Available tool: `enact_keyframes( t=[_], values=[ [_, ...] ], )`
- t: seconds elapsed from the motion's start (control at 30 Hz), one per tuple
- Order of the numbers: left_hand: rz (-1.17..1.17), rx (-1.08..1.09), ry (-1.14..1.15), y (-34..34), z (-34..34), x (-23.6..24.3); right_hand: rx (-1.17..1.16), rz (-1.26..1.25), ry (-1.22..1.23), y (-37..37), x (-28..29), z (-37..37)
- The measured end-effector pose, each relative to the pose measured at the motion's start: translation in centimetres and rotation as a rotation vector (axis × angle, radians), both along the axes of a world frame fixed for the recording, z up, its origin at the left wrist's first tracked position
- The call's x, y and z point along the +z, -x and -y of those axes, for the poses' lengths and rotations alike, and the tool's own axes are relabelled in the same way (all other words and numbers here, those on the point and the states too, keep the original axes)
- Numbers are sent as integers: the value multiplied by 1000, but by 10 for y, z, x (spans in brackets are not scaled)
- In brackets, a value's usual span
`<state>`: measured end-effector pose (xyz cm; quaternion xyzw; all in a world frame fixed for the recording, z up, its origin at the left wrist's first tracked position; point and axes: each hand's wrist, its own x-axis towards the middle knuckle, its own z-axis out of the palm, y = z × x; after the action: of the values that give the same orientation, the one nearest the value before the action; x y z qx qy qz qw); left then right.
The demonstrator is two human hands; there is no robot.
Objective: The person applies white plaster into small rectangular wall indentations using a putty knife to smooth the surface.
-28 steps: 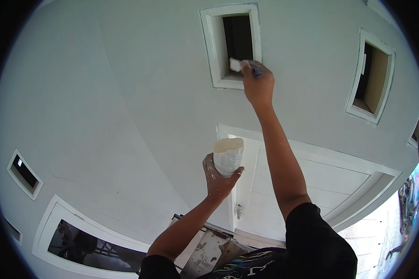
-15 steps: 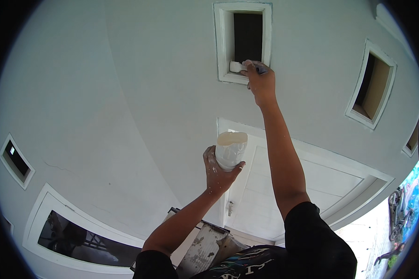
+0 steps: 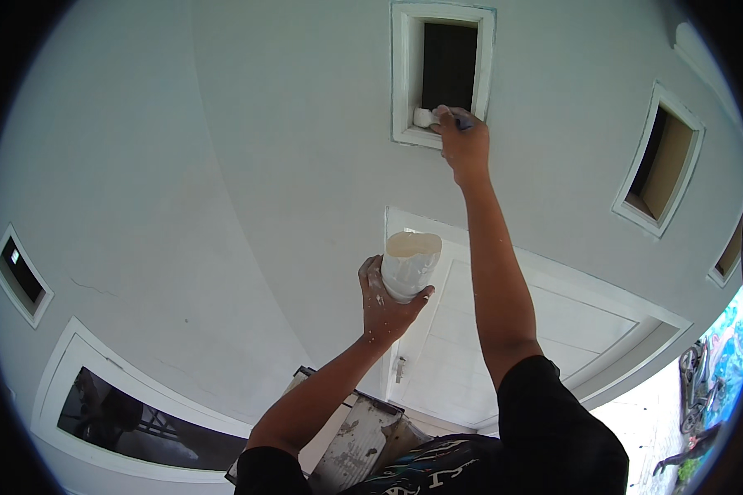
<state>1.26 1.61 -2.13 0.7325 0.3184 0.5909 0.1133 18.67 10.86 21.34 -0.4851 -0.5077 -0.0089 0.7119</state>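
My right hand [image 3: 466,144] is raised high and closed around the handle of a paintbrush [image 3: 425,117]. The brush's white-coated bristles point left, at the lower inner ledge of a small white window frame [image 3: 399,78]. Whether the bristles touch the ledge I cannot tell. Lower down, my left hand [image 3: 385,309] wraps round a white plastic container [image 3: 411,266] with a cut, open top, held roughly upright. White paint coats the container, and white spots dot my left fingers and wrist.
A white panelled door [image 3: 462,355] stands below the window. Another small framed window [image 3: 659,161] is at the right. A paint-stained board [image 3: 359,437] lies by my body. A dark glass window [image 3: 132,421] sits lower left, and a parked motorbike [image 3: 693,388] stands far right.
The view has shifted slightly, so the window frame sits a little further right. Relative to the frame, the brush has moved slightly left. My left hand still holds the container.
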Motion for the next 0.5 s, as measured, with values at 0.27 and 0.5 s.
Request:
enact_keyframes(
  t=[0.27,0.5],
  values=[
    [-52,23,92,10,-1,4,365,-400,-87,2,17,58],
    [-49,33,24,4,-1,-1,-117,166,-145,17,13,26]
  ],
)
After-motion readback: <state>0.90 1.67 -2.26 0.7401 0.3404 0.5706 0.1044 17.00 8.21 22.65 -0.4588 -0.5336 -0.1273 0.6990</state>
